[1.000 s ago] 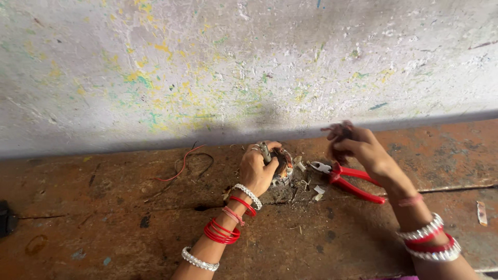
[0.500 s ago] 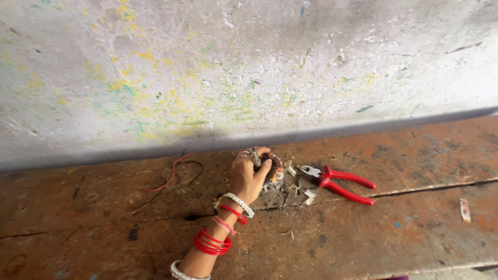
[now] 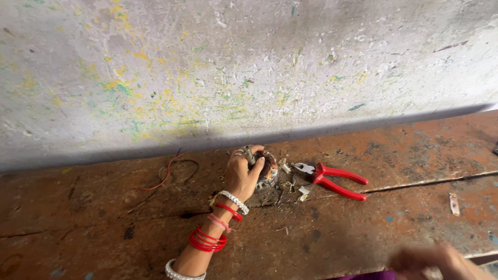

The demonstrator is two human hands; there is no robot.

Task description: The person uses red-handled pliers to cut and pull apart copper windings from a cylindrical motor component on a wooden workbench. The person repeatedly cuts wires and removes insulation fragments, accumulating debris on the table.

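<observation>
Left hand on the motor core, pliers parked beside it

Nearest the camera, at the bottom right edge, the right hand (image 3: pixel 441 262) is just a blur; can't tell if it's spread or closed, and nothing shows in it. Up toward the middle of the frame, the left hand (image 3: pixel 243 173), wrist stacked with red and white bangles, has its fingers curled around the small round metal motor core with copper-coloured windings (image 3: pixel 267 168), pinning it to the rusty brown metal bench (image 3: pixel 104 228). Right of that lie scraps of pale insulation and wire bits (image 3: pixel 293 186), so some stripping looks done, though windings sit in the core yet. The red-handled cutting pliers (image 3: pixel 334 180) lie untouched just beside the scraps. Further left, a loose red wire (image 3: pixel 166 173) curls near the paint-flecked white wall (image 3: pixel 249 67).
</observation>
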